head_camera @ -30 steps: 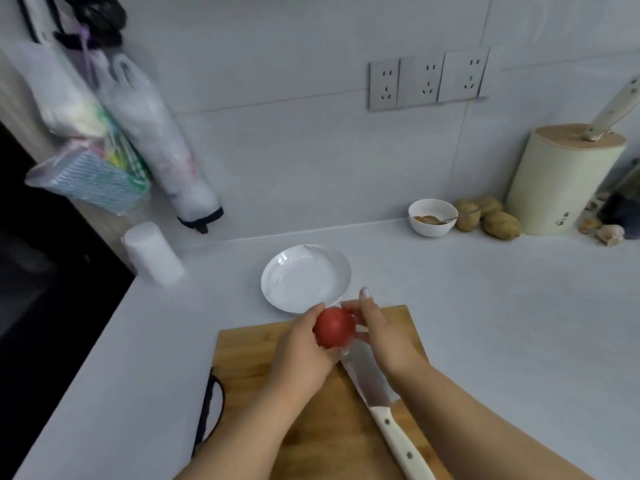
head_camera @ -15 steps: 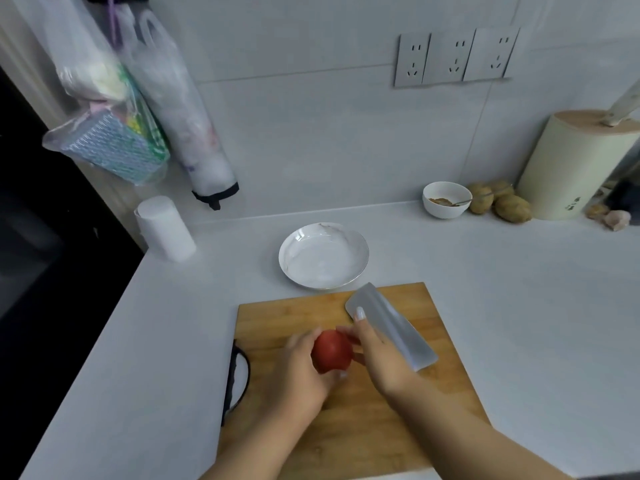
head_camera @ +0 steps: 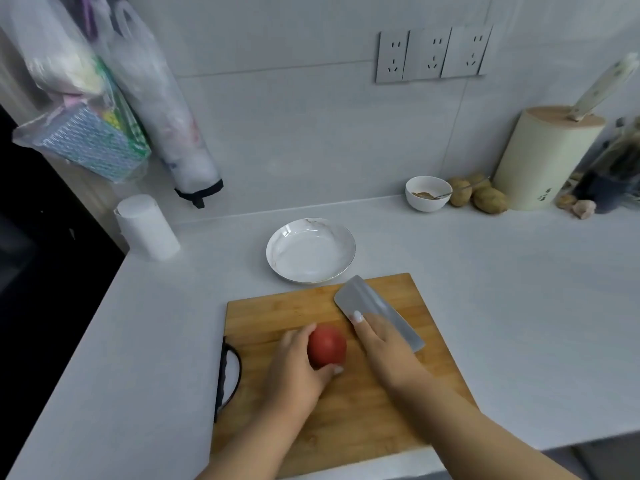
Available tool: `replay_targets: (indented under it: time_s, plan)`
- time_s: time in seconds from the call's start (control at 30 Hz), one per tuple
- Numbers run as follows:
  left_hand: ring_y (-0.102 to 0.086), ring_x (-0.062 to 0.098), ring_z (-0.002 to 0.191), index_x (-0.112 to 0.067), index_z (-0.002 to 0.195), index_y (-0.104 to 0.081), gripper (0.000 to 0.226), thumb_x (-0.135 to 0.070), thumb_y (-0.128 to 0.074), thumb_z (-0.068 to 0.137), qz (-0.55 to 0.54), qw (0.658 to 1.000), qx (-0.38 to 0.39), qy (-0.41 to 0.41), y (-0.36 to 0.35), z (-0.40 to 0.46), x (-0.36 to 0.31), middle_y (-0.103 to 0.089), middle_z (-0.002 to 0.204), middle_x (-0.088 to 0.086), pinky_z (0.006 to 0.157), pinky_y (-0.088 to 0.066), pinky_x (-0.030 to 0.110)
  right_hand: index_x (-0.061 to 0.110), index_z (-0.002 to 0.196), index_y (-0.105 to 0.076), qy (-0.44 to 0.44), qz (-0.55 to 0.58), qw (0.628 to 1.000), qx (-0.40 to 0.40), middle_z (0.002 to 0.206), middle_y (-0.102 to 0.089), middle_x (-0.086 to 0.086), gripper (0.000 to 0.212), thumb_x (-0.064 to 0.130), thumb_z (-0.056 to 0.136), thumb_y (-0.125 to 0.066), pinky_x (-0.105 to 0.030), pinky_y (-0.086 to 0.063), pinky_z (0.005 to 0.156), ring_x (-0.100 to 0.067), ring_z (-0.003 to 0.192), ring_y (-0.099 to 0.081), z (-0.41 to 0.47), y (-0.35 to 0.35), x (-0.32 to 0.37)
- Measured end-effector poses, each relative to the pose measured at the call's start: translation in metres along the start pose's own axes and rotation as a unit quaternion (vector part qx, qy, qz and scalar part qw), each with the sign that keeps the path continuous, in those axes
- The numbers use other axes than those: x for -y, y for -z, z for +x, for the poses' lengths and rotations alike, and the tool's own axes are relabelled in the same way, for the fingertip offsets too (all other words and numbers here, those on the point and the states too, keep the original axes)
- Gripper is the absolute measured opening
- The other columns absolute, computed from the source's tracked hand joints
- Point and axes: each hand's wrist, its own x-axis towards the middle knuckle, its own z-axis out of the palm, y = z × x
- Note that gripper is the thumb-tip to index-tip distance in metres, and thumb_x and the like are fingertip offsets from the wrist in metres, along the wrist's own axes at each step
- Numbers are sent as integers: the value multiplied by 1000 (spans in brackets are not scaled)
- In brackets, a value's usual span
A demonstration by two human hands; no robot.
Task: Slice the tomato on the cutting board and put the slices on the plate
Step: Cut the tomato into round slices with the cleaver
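Observation:
A whole red tomato (head_camera: 327, 344) rests on the wooden cutting board (head_camera: 346, 410). My left hand (head_camera: 298, 372) cups it from the left and below. My right hand (head_camera: 388, 351) grips a cleaver (head_camera: 377, 310); the handle is hidden under the hand and one finger lies along the wide grey blade. The blade points away to the upper left, just right of the tomato, its flat side facing up. An empty white plate (head_camera: 277, 251) sits just beyond the board's far edge.
A white paper roll (head_camera: 147, 228) stands at the back left beside a dark drop-off. Hanging bags (head_camera: 104, 109) cover the left wall. At the back right are a small bowl (head_camera: 428, 194), potatoes (head_camera: 490, 199) and a cream knife block (head_camera: 543, 157).
My right hand picked up the cleaver from the board and drew apart from the tomato. The tomato came down from mid-air onto the board, still in my left hand. The camera tilted.

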Motion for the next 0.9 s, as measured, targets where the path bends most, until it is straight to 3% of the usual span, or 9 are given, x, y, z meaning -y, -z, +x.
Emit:
replay_targets:
  time_s: [0.07, 0.17, 0.33, 0.53, 0.77, 0.9]
  plan:
    - [-47, 13, 117, -29, 137, -36, 91, -43, -83, 61, 13, 1000, -3, 0, 2, -2, -2, -40, 134, -6, 94, -42, 26, 18, 119, -59, 16, -95, 994, -54, 110, -59, 5, 37, 43, 94, -49, -28, -45, 92, -15, 109, -57, -1, 14, -8]
    - [-45, 14, 119, -28, 134, -41, 86, -48, -82, 61, 39, 997, -50, -34, 6, -6, -5, -40, 134, -6, 95, -43, 30, 23, 128, -50, -4, -217, 971, -100, 116, -57, 3, 50, 44, 85, -63, -24, -45, 81, -14, 102, -58, -6, 30, -23]
    - [-41, 11, 118, -24, 124, -56, 53, -41, -72, 77, 67, 986, -67, -138, 7, -8, -7, -50, 127, -8, 96, -37, 23, 21, 127, -41, -53, -334, 939, -63, 117, -60, 1, 72, 55, 71, -71, -27, -47, 71, -19, 97, -61, -14, 26, -34]
    - [-35, 9, 121, -27, 127, -50, 55, -38, -71, 78, 104, 984, -43, -135, 1, -8, -8, -43, 130, -11, 96, -38, 21, 20, 115, -43, -66, -367, 927, -45, 100, -65, 1, 57, 42, 73, -75, -28, -48, 64, -19, 84, -63, -8, 25, -40]
    - [-40, 16, 116, -20, 121, -57, 48, -44, -66, 81, 115, 980, -68, -149, -1, -6, -11, -51, 123, -6, 89, -35, 21, 22, 99, -49, -92, -319, 943, -24, 74, -58, 5, 24, 23, 76, -57, -24, -43, 51, -15, 67, -58, -2, 35, -43]
    - [-43, 15, 112, -19, 118, -59, 39, -42, -59, 86, 107, 978, -59, -168, 5, -1, -10, -53, 118, -6, 85, -41, 24, 19, 107, -56, -82, -301, 950, -23, 79, -61, 2, 24, 19, 83, -52, -22, -43, 53, -14, 67, -57, -3, 50, -33]
